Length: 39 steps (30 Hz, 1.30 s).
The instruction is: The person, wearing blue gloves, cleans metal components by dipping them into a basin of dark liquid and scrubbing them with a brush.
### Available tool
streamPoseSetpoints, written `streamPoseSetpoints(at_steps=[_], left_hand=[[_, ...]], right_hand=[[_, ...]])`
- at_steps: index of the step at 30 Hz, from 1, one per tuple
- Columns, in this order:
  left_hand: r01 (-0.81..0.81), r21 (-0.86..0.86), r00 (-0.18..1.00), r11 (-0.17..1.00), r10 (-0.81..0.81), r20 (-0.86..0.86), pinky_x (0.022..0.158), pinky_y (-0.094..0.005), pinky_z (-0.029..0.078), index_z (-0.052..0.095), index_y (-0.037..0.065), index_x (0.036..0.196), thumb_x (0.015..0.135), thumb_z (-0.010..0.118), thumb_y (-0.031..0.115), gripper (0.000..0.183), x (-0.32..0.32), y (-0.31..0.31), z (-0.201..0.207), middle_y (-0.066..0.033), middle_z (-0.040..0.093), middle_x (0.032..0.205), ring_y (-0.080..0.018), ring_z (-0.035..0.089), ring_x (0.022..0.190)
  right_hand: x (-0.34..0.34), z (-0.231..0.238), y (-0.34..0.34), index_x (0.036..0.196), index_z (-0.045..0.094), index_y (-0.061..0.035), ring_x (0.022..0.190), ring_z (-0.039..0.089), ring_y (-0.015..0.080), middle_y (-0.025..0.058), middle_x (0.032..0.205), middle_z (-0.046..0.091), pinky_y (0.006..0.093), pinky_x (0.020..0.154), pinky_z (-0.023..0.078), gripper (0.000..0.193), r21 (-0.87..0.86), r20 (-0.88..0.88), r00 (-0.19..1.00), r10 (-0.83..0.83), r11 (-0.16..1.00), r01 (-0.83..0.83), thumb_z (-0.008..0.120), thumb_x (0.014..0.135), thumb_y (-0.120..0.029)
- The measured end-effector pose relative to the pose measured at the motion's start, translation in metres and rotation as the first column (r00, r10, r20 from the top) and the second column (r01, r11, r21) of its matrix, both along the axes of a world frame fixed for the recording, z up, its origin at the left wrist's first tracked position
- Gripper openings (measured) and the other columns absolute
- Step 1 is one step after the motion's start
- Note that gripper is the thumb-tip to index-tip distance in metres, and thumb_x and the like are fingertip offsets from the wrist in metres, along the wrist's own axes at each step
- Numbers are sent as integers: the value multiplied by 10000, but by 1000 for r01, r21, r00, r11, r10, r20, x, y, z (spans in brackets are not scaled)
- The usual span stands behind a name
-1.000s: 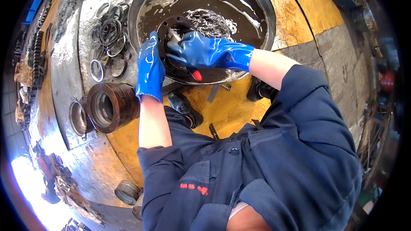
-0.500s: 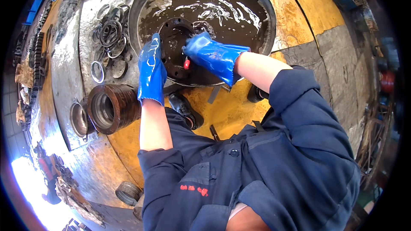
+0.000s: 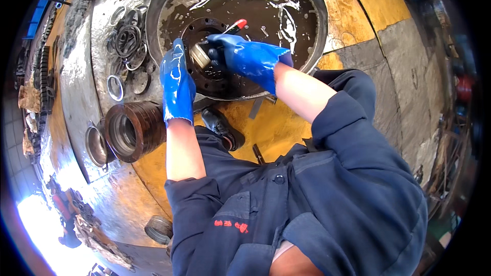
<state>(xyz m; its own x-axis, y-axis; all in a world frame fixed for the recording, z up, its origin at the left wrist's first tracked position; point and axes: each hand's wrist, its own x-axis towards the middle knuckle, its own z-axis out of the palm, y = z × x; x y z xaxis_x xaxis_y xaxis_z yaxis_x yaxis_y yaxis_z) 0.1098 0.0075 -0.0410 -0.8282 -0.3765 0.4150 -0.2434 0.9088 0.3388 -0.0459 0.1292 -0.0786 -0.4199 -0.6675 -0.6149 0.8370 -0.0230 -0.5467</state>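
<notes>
A round dark metal flange [image 3: 194, 29] with bolt holes around its rim sits tilted in a wide basin [image 3: 321, 25] of murky brown liquid. My left hand [image 3: 177, 83], in a wet blue rubber glove, is closed on the flange's left edge; its fingertips are partly hidden. In my right hand [image 3: 249, 62], gloved alike, is a paintbrush [image 3: 200, 56]. Its pale bristles lie against the inside of the flange, and its red handle end points up and away. My right fingers wrap round the brush's middle and hide it.
Left of the basin lie several thin metal rings [image 3: 128, 41] in a heap. A thick rusty cylinder [image 3: 134, 132] lies beside my left forearm, with a shallow metal cap [image 3: 96, 144] next to it. Another short ring [image 3: 158, 229] stands farther down on the metal-plate floor.
My right hand has turned and shifted slightly left. The brush's red end has swung from low beside the hand to above it, and bristles now show inside the flange. My left hand stays nearly put.
</notes>
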Motion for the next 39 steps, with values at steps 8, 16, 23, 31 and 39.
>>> streamPoseSetpoints(at_steps=[8, 16, 23, 31, 39], left_hand=[[24, -9, 998, 1000, -25, -53, 981, -483, 519, 586, -39, 1431, 1061, 440, -32, 398, 2, 2, 4, -289, 686, 1220, -440, 640, 1130], [-29, 179, 999, 983, 36, -38, 1050, -486, 488, 597, -78, 1405, 1149, 406, 167, 403, 0, -1, 5, -311, 672, 1316, -457, 630, 1228], [-21, 84, 1000, 996, 21, -4, 1042, -496, 491, 596, -72, 1414, 1116, 432, 73, 370, 3, -5, 0, -316, 676, 1302, -458, 634, 1223], [10, 47, 1000, 999, -11, 13, 1004, -490, 524, 569, -48, 1456, 1064, 419, -40, 420, 3, -6, -2, -312, 681, 1274, -459, 652, 1176], [-72, 267, 997, 961, 78, -10, 1066, -442, 495, 594, -43, 1455, 1144, 427, 227, 444, 7, -12, -3, -276, 686, 1333, -393, 652, 1212]], right_hand=[[-24, -18, -27, 921, 679, -138, 591, 680, 196, -17, 689, 690, 395, 555, 568, 146, 258, 615, 535, -579, 789, 557, 664, 1044, -214], [-23, -17, -14, 1090, 782, -73, 629, 643, 170, 43, 834, 727, 345, 604, 560, 186, 124, -129, 959, 251, 964, -236, 740, 1000, -230], [-30, 14, -12, 1106, 804, -138, 920, 771, 295, 90, 998, 803, 403, 798, 602, 284, 868, -473, -288, 833, 384, -315, 749, 898, -324], [-26, 14, -24, 1350, 659, -123, 956, 778, 303, 171, 1288, 731, 480, 747, 622, 362, 782, -344, -749, 566, 615, 105, 608, 1042, -306], [-26, 29, -7, 1482, 588, -233, 1097, 752, 341, 163, 1481, 620, 486, 928, 604, 492, 683, -404, -779, 479, 725, 91, 651, 996, -287]])
